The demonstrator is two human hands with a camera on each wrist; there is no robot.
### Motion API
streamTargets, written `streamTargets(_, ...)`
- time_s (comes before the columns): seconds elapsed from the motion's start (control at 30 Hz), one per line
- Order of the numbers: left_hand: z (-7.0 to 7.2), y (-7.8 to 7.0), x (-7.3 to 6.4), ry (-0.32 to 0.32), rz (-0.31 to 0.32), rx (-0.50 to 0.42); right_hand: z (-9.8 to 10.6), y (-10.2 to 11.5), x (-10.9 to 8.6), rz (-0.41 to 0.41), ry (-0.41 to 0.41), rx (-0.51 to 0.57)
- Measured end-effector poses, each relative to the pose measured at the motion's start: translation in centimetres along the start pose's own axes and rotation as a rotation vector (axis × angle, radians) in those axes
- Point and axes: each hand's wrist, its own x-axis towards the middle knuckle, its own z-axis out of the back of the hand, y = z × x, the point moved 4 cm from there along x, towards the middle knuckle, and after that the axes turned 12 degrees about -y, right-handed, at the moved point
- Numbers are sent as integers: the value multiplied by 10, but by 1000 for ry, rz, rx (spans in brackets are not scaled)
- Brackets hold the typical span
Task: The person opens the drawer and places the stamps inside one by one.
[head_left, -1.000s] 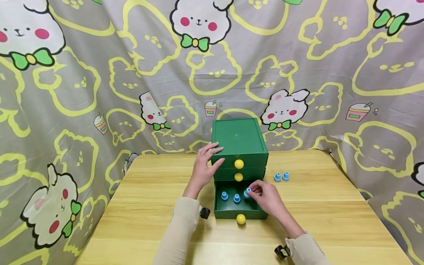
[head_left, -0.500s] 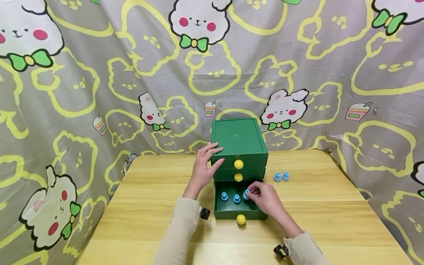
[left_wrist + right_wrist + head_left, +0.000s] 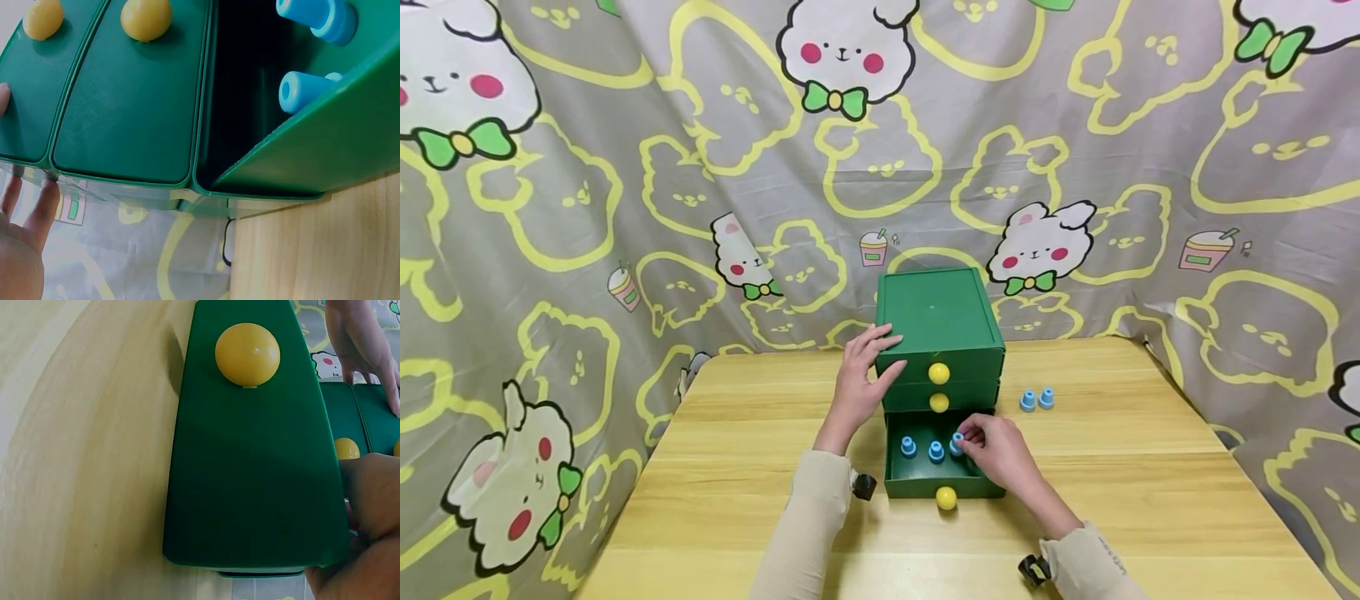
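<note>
A green drawer cabinet [image 3: 936,312] with yellow ball knobs stands on the table, its bottom drawer [image 3: 917,487] pulled out. My left hand [image 3: 859,379] rests on the cabinet's left front corner, fingers fairly straight and thumb on the front face. Inside the drawer, my right hand [image 3: 1003,450] pinches a blue stepped peg [image 3: 956,445] with thumb and fingertips. The peg is upright at the drawer's right part; whether it touches the floor I cannot tell. Two similar pegs, a left one [image 3: 907,447] and a middle one [image 3: 936,452], stand beside it. The right wrist view hides the held peg.
Two more blue pegs [image 3: 1037,400] stand on the wooden table [image 3: 737,467] to the right of the cabinet. Behind the table hangs a grey patterned curtain [image 3: 820,183]. The drawer's yellow knob [image 3: 247,355] juts out at the front.
My right hand has lowered slightly and shifted a little left with the blue peg, bringing it nearer the middle peg. The left hand keeps its place on the cabinet.
</note>
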Motion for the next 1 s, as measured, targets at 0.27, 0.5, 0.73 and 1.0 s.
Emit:
streamTargets(0.27, -1, 0, -1, -8, -3, -8, -3, 1, -3, 18, -20, -40)
streamTargets(0.5, -1, -1, 0, -13, -16, -5, -9, 3, -7, 46, -24, -76)
streamTargets(0.73, -1, -1, 0, -4, -6, -1, -12, 5, -6, 41, -11, -81)
streamTargets(1.0, 0, -1, -1, -5, 0, 2, -13, 5, -3, 39, 29, -108)
